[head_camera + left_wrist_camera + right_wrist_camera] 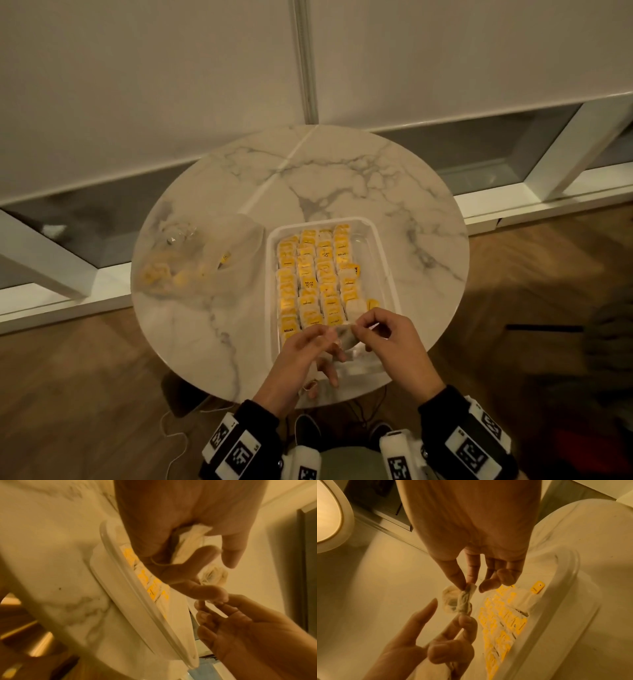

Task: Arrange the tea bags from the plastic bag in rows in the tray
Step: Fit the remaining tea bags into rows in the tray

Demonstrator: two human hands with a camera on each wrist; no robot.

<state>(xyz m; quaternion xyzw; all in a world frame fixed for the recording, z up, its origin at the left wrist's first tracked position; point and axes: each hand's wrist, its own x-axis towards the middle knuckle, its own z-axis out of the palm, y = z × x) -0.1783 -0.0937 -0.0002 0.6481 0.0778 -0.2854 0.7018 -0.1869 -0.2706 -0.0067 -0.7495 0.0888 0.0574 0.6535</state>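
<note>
A clear plastic tray [383, 246] on the round marble table [342, 171] holds several rows of tea bags with yellow tags [315, 274]. Over the tray's near end, both hands hold one crumpled white tea bag [464, 600] between them. My right hand [356, 327] pinches its top end with thumb and forefinger. My left hand [329, 330] pinches the lower end and keeps more white tea bags [188, 543] tucked in its palm. The crumpled plastic bag [191, 260] lies left of the tray with a few tea bags inside.
The tray's right-hand strip is bare except for a loose yellow tag [372, 303] near my right hand. The table stands against a white wall with low window frames [548, 164]. Wooden floor [85, 394] surrounds it, with cables and shoes under the near edge.
</note>
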